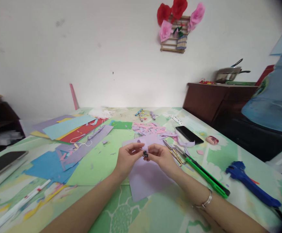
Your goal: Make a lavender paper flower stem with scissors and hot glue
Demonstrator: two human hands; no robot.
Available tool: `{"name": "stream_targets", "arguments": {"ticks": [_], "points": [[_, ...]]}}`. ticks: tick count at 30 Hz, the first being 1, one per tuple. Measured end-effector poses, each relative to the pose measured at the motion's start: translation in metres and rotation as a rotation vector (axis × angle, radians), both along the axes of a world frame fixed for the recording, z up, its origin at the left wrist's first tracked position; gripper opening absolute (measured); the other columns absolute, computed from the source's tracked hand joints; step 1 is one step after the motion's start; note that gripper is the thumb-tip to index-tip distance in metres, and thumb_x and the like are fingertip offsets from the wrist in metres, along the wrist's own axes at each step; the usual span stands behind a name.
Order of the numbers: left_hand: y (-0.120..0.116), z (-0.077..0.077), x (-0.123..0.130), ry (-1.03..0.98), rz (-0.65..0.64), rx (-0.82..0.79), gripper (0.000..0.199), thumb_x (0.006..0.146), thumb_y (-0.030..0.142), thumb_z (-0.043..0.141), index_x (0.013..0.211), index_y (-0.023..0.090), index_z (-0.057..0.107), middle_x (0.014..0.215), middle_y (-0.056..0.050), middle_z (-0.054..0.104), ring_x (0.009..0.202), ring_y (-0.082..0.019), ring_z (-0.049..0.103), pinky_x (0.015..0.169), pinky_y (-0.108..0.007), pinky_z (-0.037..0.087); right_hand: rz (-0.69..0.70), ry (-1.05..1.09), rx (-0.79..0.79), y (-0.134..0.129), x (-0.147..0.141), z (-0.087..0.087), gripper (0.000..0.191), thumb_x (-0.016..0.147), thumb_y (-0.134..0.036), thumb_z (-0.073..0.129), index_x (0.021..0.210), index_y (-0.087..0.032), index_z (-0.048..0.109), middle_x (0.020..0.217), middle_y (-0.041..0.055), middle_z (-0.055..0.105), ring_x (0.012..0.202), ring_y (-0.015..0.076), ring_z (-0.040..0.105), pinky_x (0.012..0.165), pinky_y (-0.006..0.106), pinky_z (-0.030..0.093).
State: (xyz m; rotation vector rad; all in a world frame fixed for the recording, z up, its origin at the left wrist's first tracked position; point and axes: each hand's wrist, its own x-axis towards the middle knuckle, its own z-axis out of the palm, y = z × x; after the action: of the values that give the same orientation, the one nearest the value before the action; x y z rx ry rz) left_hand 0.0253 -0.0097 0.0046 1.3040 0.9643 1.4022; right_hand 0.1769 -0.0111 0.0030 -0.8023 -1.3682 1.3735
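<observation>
My left hand [129,159] and my right hand [164,159] meet above a light purple sheet of paper [149,181]. Thumbs and fingers of both are pinched together around a small black object with pale marks [145,154]; its kind is too small to make out. Behind the fingertips, part of the purple paper shows. Gold-handled scissors [177,156] lie just right of my right hand, beside a green utility knife [207,176]. A large light green sheet [99,161] is spread left of my left hand.
Pink and purple paper scraps [150,129] are heaped beyond the hands. A black phone [189,134] and a blue glue gun [254,186] lie at right. Coloured sheets [69,127], blue paper [47,168], a white pen [21,204] and another phone [3,165] are at left.
</observation>
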Motion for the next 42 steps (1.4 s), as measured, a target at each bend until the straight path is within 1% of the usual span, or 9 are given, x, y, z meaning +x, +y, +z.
{"name": "stream_targets", "arguments": {"ticks": [6,12,17,20,24,27,36,42], "points": [[0.0018,-0.0008,0.0010,0.004,0.006,-0.003,0.025,0.059,0.018,0.076,0.083,0.012,0.069,0.067,-0.002,0.068,0.062,-0.013,0.062,0.063,-0.024,0.053,0.003,-0.002,-0.004,-0.0003,-0.0003,0.0000,0.030,0.059,-0.036,0.077,0.074,-0.016,0.061,0.064,0.0009,0.065,0.061,0.0125,0.059,0.064,0.027,0.047],[0.0022,-0.0008,0.0007,0.004,0.015,-0.005,0.025,0.059,0.018,0.076,0.083,0.012,0.069,0.068,-0.002,0.068,0.063,-0.013,0.061,0.063,-0.024,0.052,-0.004,-0.006,0.008,0.0006,-0.0002,-0.0018,0.027,0.061,-0.034,0.076,0.074,-0.015,0.061,0.063,0.0008,0.065,0.059,0.0119,0.059,0.062,0.026,0.047],[0.0027,-0.0021,-0.0014,0.003,0.026,0.011,0.025,0.061,0.019,0.075,0.084,0.013,0.069,0.075,-0.003,0.068,0.069,-0.013,0.061,0.068,-0.024,0.050,-0.062,-0.097,-0.006,0.0029,0.0007,-0.0039,0.024,0.066,-0.036,0.071,0.073,-0.015,0.062,0.061,0.0012,0.065,0.055,0.0118,0.059,0.056,0.025,0.046],[0.0047,-0.0038,-0.0019,-0.011,0.037,-0.005,0.026,0.060,0.018,0.076,0.085,0.013,0.068,0.078,-0.003,0.068,0.073,-0.013,0.061,0.071,-0.023,0.049,-0.060,-0.109,-0.011,0.0034,0.0015,-0.0041,0.023,0.068,-0.036,0.069,0.072,-0.014,0.062,0.060,0.0018,0.065,0.054,0.0117,0.059,0.055,0.025,0.047],[0.0075,-0.0064,-0.0027,-0.040,0.003,-0.020,0.027,0.060,0.019,0.076,0.085,0.013,0.067,0.072,-0.002,0.067,0.069,-0.013,0.061,0.068,-0.024,0.049,-0.052,-0.110,-0.007,0.0028,0.0018,-0.0037,0.023,0.068,-0.036,0.069,0.072,-0.014,0.063,0.060,0.0019,0.065,0.055,0.0117,0.060,0.057,0.026,0.047],[0.0077,-0.0073,-0.0032,-0.046,0.000,-0.022,0.028,0.059,0.019,0.076,0.085,0.013,0.066,0.068,-0.001,0.067,0.065,-0.012,0.061,0.065,-0.023,0.049,-0.051,-0.112,-0.006,0.0024,0.0017,-0.0033,0.024,0.068,-0.037,0.069,0.072,-0.014,0.063,0.060,0.0019,0.065,0.054,0.0117,0.060,0.057,0.026,0.047],[0.0057,-0.0020,-0.0018,-0.044,0.000,-0.047,0.026,0.057,0.016,0.077,0.081,0.013,0.066,0.061,0.000,0.067,0.059,-0.011,0.061,0.061,-0.022,0.050,-0.048,-0.122,-0.010,0.0028,0.0012,-0.0047,0.025,0.068,-0.037,0.069,0.072,-0.013,0.062,0.060,0.0020,0.065,0.054,0.0116,0.060,0.057,0.025,0.048],[0.0052,-0.0025,-0.0025,-0.045,0.012,-0.044,0.025,0.056,0.015,0.077,0.079,0.013,0.066,0.058,0.001,0.066,0.057,-0.010,0.060,0.060,-0.021,0.049,-0.043,-0.158,0.006,0.0017,0.0007,-0.0057,0.025,0.069,-0.037,0.068,0.073,-0.012,0.062,0.060,0.0028,0.065,0.054,0.0117,0.060,0.057,0.025,0.047]]}}
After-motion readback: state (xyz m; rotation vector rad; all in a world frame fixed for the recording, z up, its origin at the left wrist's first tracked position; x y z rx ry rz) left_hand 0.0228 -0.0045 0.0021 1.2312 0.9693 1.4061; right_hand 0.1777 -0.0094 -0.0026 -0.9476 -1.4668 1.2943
